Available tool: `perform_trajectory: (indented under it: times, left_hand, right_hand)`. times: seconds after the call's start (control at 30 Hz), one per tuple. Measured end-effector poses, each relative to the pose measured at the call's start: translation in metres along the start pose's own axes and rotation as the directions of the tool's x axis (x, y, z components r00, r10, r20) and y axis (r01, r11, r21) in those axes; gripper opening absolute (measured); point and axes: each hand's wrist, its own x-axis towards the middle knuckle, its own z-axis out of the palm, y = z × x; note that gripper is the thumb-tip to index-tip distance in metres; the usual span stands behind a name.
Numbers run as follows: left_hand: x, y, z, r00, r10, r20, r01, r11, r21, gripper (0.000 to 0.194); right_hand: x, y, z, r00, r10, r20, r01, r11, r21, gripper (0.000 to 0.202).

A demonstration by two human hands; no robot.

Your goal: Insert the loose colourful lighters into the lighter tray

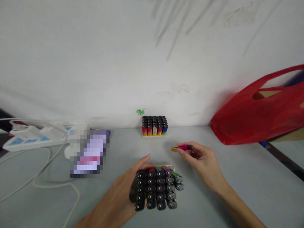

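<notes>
Close in front of me stands a block of lighters (155, 189), black tops up, in several rows on a pale tray (171, 167). The two lighters at its right side lean outward. My left hand (125, 186) is wrapped around the left side of this block, thumb stretched along its far end; its other fingers are partly hidden. To the upper right of the block, my right hand (203, 160) pinches a single pink-and-gold lighter (181, 148) lying nearly level, its black top toward the palm.
Against the wall (114, 63) stands a second block of colourful lighters (155, 130). A phone with a pixelated screen (91, 153), a white power strip (26, 142) and loose white cables (35, 177) lie left. At right, a red bag (256, 114) leans over the grey table (114, 136).
</notes>
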Motion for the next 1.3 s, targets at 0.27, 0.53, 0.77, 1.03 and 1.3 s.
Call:
perform_trajectory:
  times: [0.27,0.53,0.77,1.03,1.3]
  left_hand:
    - [0.001,-0.004,-0.001,0.999,0.045,-0.013,-0.045,0.998,0.041,0.103]
    - [0.002,0.002,-0.006,0.999,-0.038,0.033,0.038,0.999,-0.002,0.11]
    - [0.001,0.008,-0.009,0.993,-0.106,0.052,0.106,0.994,-0.002,0.111]
    - [0.002,0.006,-0.009,0.99,-0.095,0.102,0.096,0.995,-0.005,0.115]
    - [0.001,0.004,-0.01,0.991,-0.083,0.109,0.082,0.997,0.013,0.117]
  right_hand:
    - [-0.002,-0.002,0.011,0.995,0.083,0.053,-0.098,0.892,0.441,0.035]
    - [-0.004,-0.004,0.013,0.903,0.247,0.352,-0.417,0.704,0.575,0.067]
    - [-0.006,-0.011,0.015,0.956,0.202,0.214,-0.291,0.753,0.59,0.051]
    - [-0.001,-0.006,0.01,0.892,0.159,0.423,-0.427,0.603,0.674,0.067]
    - [-0.004,0.002,0.016,0.882,0.163,0.443,-0.459,0.517,0.723,0.065]
